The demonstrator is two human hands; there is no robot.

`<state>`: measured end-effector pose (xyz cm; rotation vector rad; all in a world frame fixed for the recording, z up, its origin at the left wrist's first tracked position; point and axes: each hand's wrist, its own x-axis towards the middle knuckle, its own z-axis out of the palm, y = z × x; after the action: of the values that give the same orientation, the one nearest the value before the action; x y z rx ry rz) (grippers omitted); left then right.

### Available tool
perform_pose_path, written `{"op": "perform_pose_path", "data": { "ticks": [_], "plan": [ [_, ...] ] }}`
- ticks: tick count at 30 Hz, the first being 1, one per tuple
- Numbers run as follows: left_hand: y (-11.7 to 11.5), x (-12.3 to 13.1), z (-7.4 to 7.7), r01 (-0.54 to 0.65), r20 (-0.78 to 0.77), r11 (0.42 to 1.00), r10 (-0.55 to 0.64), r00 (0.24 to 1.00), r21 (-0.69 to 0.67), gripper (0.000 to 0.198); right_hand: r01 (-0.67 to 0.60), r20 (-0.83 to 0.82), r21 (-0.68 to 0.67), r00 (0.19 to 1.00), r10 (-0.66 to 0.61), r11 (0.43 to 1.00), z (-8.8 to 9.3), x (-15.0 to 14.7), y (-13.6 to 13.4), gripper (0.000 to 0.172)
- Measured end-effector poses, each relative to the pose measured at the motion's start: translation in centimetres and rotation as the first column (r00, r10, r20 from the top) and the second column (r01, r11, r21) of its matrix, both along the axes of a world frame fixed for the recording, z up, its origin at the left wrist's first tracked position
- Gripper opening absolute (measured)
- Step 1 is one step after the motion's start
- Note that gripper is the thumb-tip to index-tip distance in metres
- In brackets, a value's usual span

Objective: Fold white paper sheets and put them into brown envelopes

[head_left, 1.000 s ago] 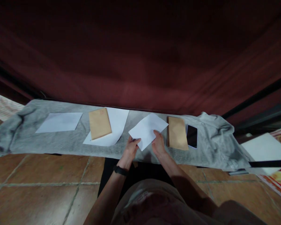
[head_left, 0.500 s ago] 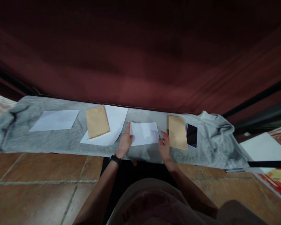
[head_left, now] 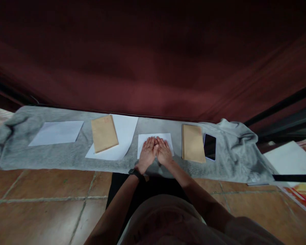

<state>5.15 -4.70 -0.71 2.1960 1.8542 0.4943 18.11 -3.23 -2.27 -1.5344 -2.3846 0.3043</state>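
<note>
A small white sheet of paper (head_left: 141, 140) lies on the grey cloth in front of me, partly covered by both hands. My left hand (head_left: 147, 154) rests palm down on it, fingers stretched forward. Beside it, touching at the thumbs, my right hand (head_left: 164, 151) lies flat on the same paper. Neither hand grips anything. To the left, a stack of brown envelopes (head_left: 104, 133) sits on larger white sheets (head_left: 124, 132). More brown envelopes (head_left: 193, 143) are stacked to the right of my hands.
A phone (head_left: 209, 146) with a dark screen lies by the right-hand envelopes. Far left is more white paper (head_left: 57, 132). The grey cloth (head_left: 73, 154) covers the narrow surface, bunched at both ends. A dark red panel (head_left: 153, 75) rises behind it.
Both hands have moved inward from the paper's left and right edges and now lie flat on top of it, side by side.
</note>
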Motion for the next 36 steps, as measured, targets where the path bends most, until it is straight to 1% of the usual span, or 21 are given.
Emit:
{"op": "perform_pose_path", "data": {
  "ticks": [3,6,11,14,20,23,26,28,32,36],
  "plan": [
    [0.1,-0.5,-0.5,0.005,-0.048,1.0,-0.005,0.999,0.002,0.064,0.018,0.018,0.048,1.0,-0.018,0.999,-0.6,0.1,0.0,0.055],
    [0.0,-1.0,-0.6,0.006,-0.11,1.0,-0.006,0.994,0.004,0.066,0.068,0.003,0.106,0.998,-0.069,0.992,-1.0,0.3,0.1,0.055],
    [-0.4,-1.7,-0.4,-0.05,-0.159,0.998,0.053,0.986,0.022,0.068,0.14,-0.028,0.161,0.99,-0.137,0.977,-1.2,0.9,0.3,0.057],
    [-0.6,-2.2,-0.4,-0.081,-0.155,0.996,0.086,0.984,0.037,0.068,0.172,-0.042,0.153,0.985,-0.168,0.973,-1.1,1.4,0.3,0.061],
    [-0.9,-2.9,-0.7,-0.134,-0.104,0.99,0.138,0.985,0.045,0.067,0.21,-0.052,0.093,0.977,-0.206,0.973,-0.6,2.4,0.0,0.064],
    [-0.9,-2.8,-0.6,-0.162,-0.084,0.986,0.165,0.983,0.035,0.065,0.219,-0.059,0.092,0.975,-0.214,0.971,-0.6,2.7,-0.2,0.065],
    [-0.9,-1.9,-0.2,-0.202,-0.073,0.979,0.203,0.976,0.029,0.064,0.225,-0.072,0.113,0.973,-0.218,0.968,-0.7,2.9,-0.3,0.065],
    [-0.9,-1.0,0.1,-0.184,-0.065,0.983,0.185,0.981,0.025,0.064,0.224,-0.075,0.119,0.973,-0.217,0.967,-0.7,2.9,-0.3,0.064],
    [-0.8,1.1,0.1,-0.063,-0.057,0.998,0.064,0.996,0.015,0.061,0.22,-0.048,0.094,0.975,-0.217,0.971,-0.5,2.9,-0.4,0.062],
    [-0.7,1.8,-0.2,-0.004,-0.067,1.0,0.004,0.998,-0.001,0.06,0.219,-0.028,0.057,0.976,-0.217,0.974,-0.2,3.2,-0.1,0.058]
  ]
}}
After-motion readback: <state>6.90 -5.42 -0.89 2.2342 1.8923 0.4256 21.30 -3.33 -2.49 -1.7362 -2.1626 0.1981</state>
